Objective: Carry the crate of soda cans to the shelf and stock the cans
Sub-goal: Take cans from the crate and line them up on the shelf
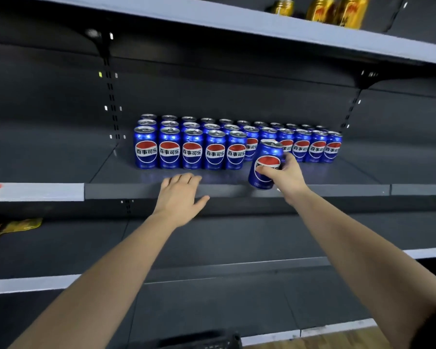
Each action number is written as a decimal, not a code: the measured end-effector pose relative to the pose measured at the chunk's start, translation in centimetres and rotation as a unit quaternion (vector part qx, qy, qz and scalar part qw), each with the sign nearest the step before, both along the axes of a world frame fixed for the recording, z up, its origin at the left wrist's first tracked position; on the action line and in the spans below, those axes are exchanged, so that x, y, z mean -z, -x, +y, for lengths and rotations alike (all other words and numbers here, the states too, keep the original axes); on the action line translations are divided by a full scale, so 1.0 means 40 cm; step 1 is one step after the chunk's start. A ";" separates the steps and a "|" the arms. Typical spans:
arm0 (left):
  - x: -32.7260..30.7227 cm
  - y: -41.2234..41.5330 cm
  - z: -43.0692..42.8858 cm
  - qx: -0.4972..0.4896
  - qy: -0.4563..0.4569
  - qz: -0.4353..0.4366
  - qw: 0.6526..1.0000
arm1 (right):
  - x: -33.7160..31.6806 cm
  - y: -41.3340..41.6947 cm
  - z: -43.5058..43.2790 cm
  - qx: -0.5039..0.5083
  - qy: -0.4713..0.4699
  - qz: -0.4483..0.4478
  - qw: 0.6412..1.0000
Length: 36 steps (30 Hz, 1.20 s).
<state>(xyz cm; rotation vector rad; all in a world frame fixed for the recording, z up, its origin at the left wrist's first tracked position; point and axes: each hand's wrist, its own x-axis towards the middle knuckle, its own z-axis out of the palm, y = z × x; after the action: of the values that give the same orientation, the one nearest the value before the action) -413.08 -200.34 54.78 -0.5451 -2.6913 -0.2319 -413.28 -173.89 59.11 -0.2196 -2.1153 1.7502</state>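
Note:
Several blue soda cans (192, 149) stand in rows on the dark middle shelf (161, 191). My right hand (285, 176) grips one more blue can (263, 163), tilted, just above the shelf's front edge and in front of the rows' right half. My left hand (180, 195) hovers open, palm down, at the shelf's front lip, holding nothing. A dark crate edge (207, 342) shows at the bottom of the view.
Gold cans (337, 10) stand on the upper shelf (237, 21). A yellow snack bag (10, 226) lies at the left on the lower shelf (237, 268). Shelf brackets (363, 81) hang at the back left and right. Wooden floor shows bottom right.

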 end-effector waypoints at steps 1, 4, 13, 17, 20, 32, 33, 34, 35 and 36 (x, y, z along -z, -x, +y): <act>0.003 0.004 0.012 -0.005 0.003 -0.002 1.000 | 0.000 0.015 0.018 0.001 -0.002 0.000 1.000; 0.009 0.024 0.037 -0.019 0.014 -0.012 1.000 | 0.004 0.058 0.058 -0.005 0.001 -0.005 1.000; -0.003 0.095 0.062 -0.049 0.027 -0.016 0.998 | 0.051 0.167 0.097 -0.046 -0.001 -0.017 0.999; -0.007 0.118 0.077 -0.057 0.030 -0.021 0.998 | 0.057 0.188 0.101 -0.057 -0.035 -0.014 0.998; -0.006 0.128 0.090 -0.056 0.024 -0.024 0.998 | 0.063 0.197 0.098 -0.041 -0.096 -0.023 0.994; 0.000 0.147 0.107 -0.069 0.022 -0.012 0.997 | 0.059 0.248 0.071 0.012 -0.159 -0.028 0.987; 0.000 0.148 0.104 -0.072 0.021 -0.011 0.997 | 0.060 0.256 0.070 0.012 -0.161 -0.031 0.986; -0.001 0.149 0.101 -0.075 0.021 -0.009 0.997 | 0.061 0.262 0.069 0.014 -0.165 -0.033 0.986; -0.003 0.149 0.099 -0.078 0.021 -0.007 0.997 | 0.063 0.269 0.069 0.015 -0.169 -0.032 0.985; -0.004 0.151 0.096 -0.081 0.021 -0.005 0.996 | 0.064 0.276 0.068 0.014 -0.171 -0.029 0.985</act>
<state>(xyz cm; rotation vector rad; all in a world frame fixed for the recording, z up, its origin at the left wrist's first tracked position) -419.10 -196.51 54.93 -0.3359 -2.7384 -0.1348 -424.31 -171.15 56.54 -0.2049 -2.3985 1.3504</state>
